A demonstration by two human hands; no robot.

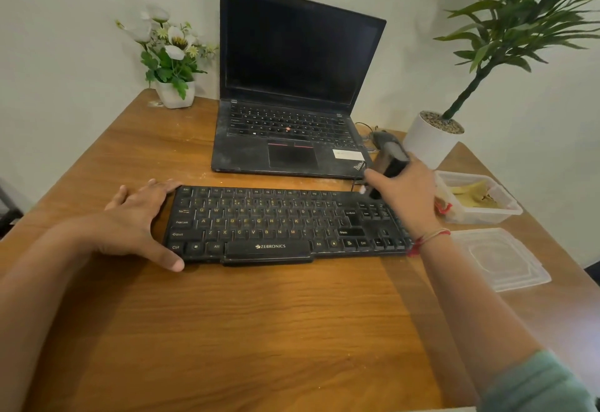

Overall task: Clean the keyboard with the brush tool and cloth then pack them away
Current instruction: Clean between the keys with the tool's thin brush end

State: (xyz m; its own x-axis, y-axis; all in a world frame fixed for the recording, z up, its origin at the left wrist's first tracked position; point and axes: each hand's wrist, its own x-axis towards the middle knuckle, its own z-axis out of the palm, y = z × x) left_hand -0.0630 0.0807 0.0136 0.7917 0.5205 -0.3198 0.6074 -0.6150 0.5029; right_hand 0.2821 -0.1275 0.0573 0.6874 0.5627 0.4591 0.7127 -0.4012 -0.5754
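A dusty black keyboard (276,225) lies across the middle of the wooden table (246,324). My left hand (143,216) rests flat against its left end, fingers spread, thumb along the front corner. My right hand (406,197) is over the keyboard's right end, closed around a black and grey brush tool (391,158). The tool's lower end points down at the top right keys. A yellowish cloth (475,195) lies in a clear plastic box (506,208) to the right of the keyboard.
An open black laptop (292,86) stands behind the keyboard. A clear lid (500,259) lies on the table near the right edge. A white flower pot (175,93) stands at the back left, a potted plant (431,137) at the back right.
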